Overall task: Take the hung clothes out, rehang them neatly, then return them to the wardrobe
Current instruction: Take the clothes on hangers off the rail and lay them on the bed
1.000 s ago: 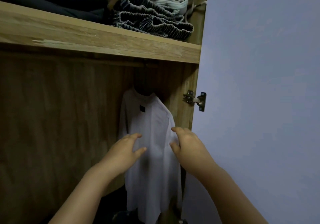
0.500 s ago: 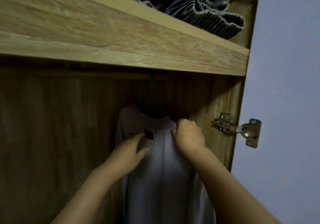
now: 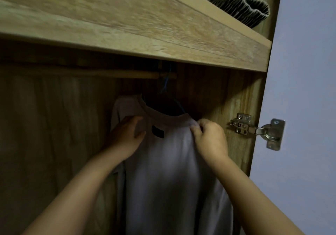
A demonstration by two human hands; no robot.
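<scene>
I see the white shirt (image 3: 169,162) on its hanger (image 3: 168,87) just above my hands: right hand (image 3: 209,136) pinching its shoulder, left hand (image 3: 127,134) flat, fingers apart. Removal, I judge, not begun.

The fingertips of the right hand (image 3: 209,136) were buried in a pinch of cloth at the shoulder of the pale shirt (image 3: 169,171), so their exact hold could not be read. Above both hands, the blue hanger (image 3: 168,87) showed only its hook and a sliver of one arm; the rest lay inside the collar. Below the hands, the shirt's hem ran off the bottom edge. The small dark label (image 3: 157,131) between the hands was too blurred to read. High above the right hand, the folded striped clothes (image 3: 241,5) on the shelf (image 3: 145,27) were cut by the top edge.
</scene>
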